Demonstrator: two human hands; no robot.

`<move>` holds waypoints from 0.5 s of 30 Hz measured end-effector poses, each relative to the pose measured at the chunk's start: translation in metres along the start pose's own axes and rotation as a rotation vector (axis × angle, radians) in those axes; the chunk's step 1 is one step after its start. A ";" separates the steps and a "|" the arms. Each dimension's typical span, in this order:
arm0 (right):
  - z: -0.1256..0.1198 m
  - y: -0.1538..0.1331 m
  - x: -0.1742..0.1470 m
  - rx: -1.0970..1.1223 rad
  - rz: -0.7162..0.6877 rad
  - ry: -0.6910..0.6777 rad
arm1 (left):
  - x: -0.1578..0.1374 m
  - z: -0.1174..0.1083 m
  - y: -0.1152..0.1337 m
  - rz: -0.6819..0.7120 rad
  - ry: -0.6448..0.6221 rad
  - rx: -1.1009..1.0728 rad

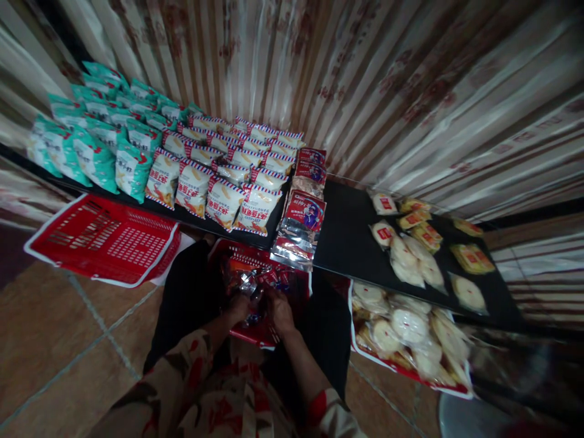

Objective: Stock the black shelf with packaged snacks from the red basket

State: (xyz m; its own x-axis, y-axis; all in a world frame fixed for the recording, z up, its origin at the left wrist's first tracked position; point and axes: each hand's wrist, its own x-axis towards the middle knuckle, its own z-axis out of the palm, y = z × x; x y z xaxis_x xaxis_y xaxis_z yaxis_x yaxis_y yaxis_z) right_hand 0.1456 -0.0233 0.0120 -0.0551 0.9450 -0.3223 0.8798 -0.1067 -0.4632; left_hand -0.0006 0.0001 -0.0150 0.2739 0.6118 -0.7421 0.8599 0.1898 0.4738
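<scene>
Both of my hands are low in a red basket [302, 298] between my knees. In it lie shiny foil packets [249, 281] in silver and dark red. My left hand [237, 308] has its fingers closed on a silver-and-red packet. Close beside it, my right hand [279, 310] is curled at the same cluster, its fingertips partly hidden among the packets. Just above the basket, a row of similar red-and-silver packets [301, 225] lies on the black table [344, 234], the front one overhanging the edge.
Teal snack bags [134, 167] and white-and-red snack bags [220, 201] stand in rows at left. Pale round packs [406, 261] and yellow packs [426, 236] lie at right. A red basket [114, 234] is at lower left; another basket [463, 389] holds pale packs. A curtain [347, 91] hangs behind.
</scene>
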 end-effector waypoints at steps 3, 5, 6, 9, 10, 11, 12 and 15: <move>0.001 0.000 0.000 0.008 -0.060 0.034 | -0.003 -0.001 0.001 0.024 0.023 0.027; -0.006 -0.003 0.000 -0.005 -0.098 0.090 | -0.008 -0.002 0.003 0.052 0.058 0.025; -0.010 -0.005 0.000 -0.009 -0.113 0.099 | -0.010 -0.004 0.004 0.063 0.073 0.017; -0.021 -0.008 -0.003 0.017 -0.173 0.057 | -0.017 -0.010 0.008 0.073 0.130 -0.036; -0.023 -0.008 -0.004 0.032 -0.190 0.041 | -0.018 -0.013 0.009 0.076 0.153 -0.064; -0.024 -0.007 -0.007 0.048 -0.200 0.033 | -0.019 -0.017 0.010 0.082 0.176 -0.096; -0.025 -0.005 -0.009 0.062 -0.202 0.034 | -0.020 -0.021 0.011 0.093 0.196 -0.132; -0.030 0.001 -0.017 0.109 -0.225 0.051 | -0.024 -0.034 0.016 0.152 0.214 -0.247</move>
State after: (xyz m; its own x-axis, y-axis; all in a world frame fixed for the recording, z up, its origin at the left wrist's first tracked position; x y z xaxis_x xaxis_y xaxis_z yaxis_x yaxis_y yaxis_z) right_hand 0.1616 -0.0304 0.0419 -0.2176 0.9628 -0.1602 0.7920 0.0783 -0.6055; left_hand -0.0082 0.0146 0.0264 0.2716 0.7893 -0.5506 0.6790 0.2483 0.6908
